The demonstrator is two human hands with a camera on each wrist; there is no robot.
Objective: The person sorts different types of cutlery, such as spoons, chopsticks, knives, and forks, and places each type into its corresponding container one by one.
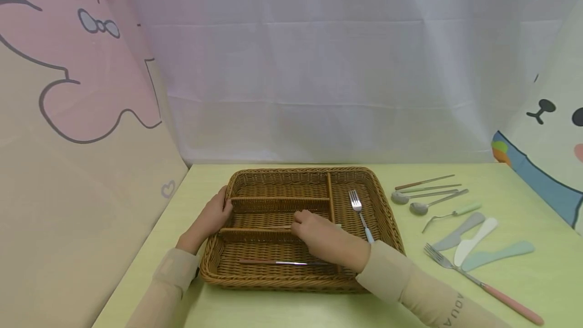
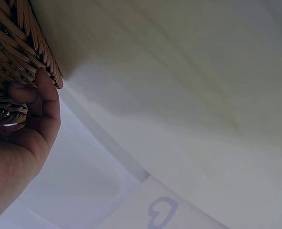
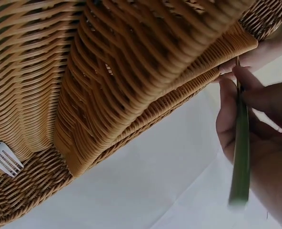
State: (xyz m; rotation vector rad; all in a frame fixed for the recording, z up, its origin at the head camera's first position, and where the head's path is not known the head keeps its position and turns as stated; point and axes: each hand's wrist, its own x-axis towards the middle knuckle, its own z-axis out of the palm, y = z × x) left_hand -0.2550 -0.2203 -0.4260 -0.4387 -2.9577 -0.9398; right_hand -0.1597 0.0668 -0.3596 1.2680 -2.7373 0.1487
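Observation:
My left hand [image 1: 214,220] grips the left rim of a brown wicker basket [image 1: 300,281], thumb inside and fingers around the outside. Over the basket's middle compartment, my right hand [image 1: 322,236] pinches a thin chopstick [image 3: 241,157] with a green handle. The green end sticks out behind the hand in the right wrist view. A chopstick [image 1: 257,261] with a reddish handle and silver shaft lies in the front compartment. In the right compartment rests a fork [image 1: 359,211] with a pale blue handle, its lower end hidden by my right arm.
On the table right of the basket lie two chopsticks [image 1: 423,182], two spoons [image 1: 420,208], a green-handled fork [image 1: 464,209], a grey knife [image 1: 460,232], a white knife [image 1: 473,242], a mint knife [image 1: 498,255] and a pink-handled fork [image 1: 483,286]. A white curtain [image 1: 319,90] hangs behind.

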